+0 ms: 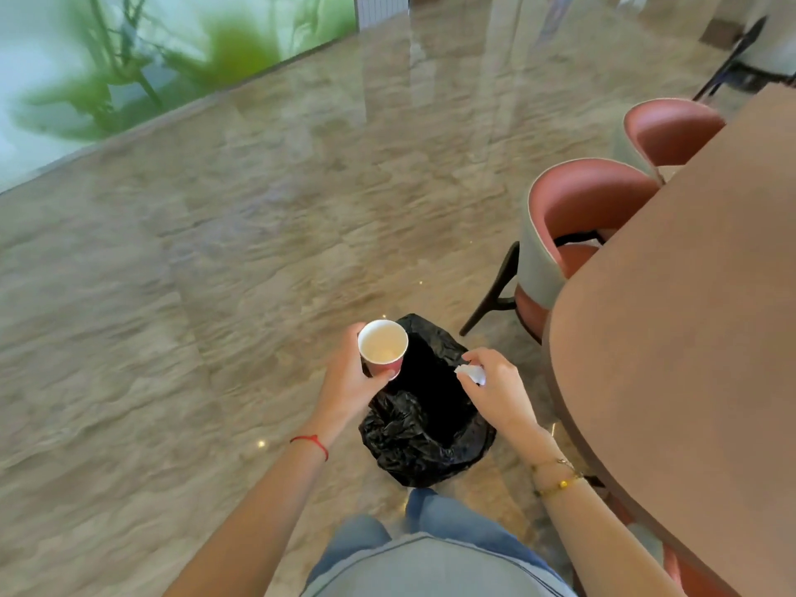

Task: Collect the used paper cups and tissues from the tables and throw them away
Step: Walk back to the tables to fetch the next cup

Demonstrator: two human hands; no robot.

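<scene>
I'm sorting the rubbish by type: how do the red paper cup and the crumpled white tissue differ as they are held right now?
The red paper cup keeps its round shape, upright with its mouth open; the crumpled white tissue is a shapeless wad. The cup is the bigger item, gripped by the left hand; the tissue is pinched by the right hand. Both are held over the black-lined bin.

We observe one paper cup point(382, 347): pink outer wall, white interior, held upright with its open mouth facing up. Its contents cannot be determined. It sits above the left rim of the bin. We observe one tissue point(471, 374): white, crumpled into a small wad, positioned above the right side of the bin opening. The bin point(424, 407) stands on the floor, lined with a black plastic bag whose edges fold over the rim; the opening is dark.
</scene>
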